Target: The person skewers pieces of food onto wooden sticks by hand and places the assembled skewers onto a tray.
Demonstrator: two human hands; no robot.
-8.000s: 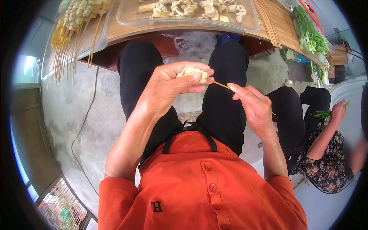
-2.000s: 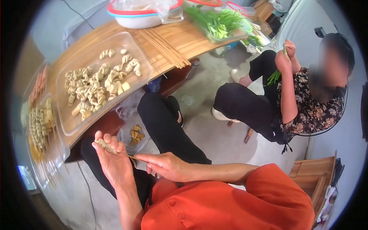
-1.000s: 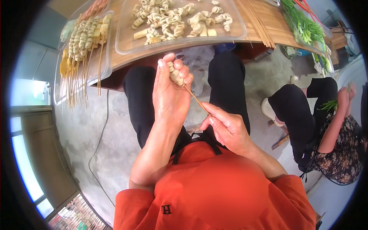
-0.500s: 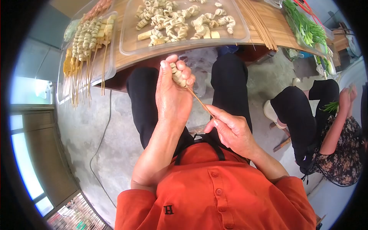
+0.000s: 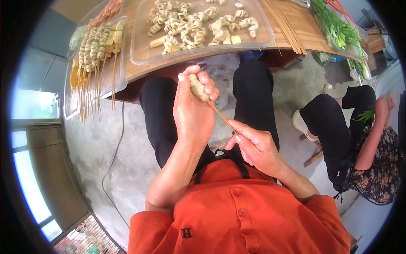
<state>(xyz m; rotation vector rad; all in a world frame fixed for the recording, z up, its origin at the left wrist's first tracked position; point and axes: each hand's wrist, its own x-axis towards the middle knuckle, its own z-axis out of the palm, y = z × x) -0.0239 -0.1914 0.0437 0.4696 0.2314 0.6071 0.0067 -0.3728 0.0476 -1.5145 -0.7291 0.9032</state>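
A pale, ridged twist of food, like a tofu skin knot (image 5: pixel 198 88), rests in my left hand (image 5: pixel 193 116), fingers curled round its far side and thumb along the near one. Out of its lower end runs a thin bamboo skewer (image 5: pixel 220 115). My right hand (image 5: pixel 258 146) pinches the skewer's other end between thumb and forefinger. Both hands are above my lap, just short of the table edge. How deep the skewer sits inside the twist is hidden.
A clear tray (image 5: pixel 139 53) on the wooden table (image 5: pixel 292 23) bears loose twists. Filled skewers (image 5: pixel 95 46) lie in a left-hand tray; bare bamboo sticks (image 5: pixel 285 27) and green vegetables (image 5: pixel 338 29) lie to the right. Another person (image 5: pixel 376 169) sits at the right, holding greens.
My left hand has shifted slightly down and right, and the twist shows a little more between its fingers. The right hand keeps its pinch on the skewer, nearly still.
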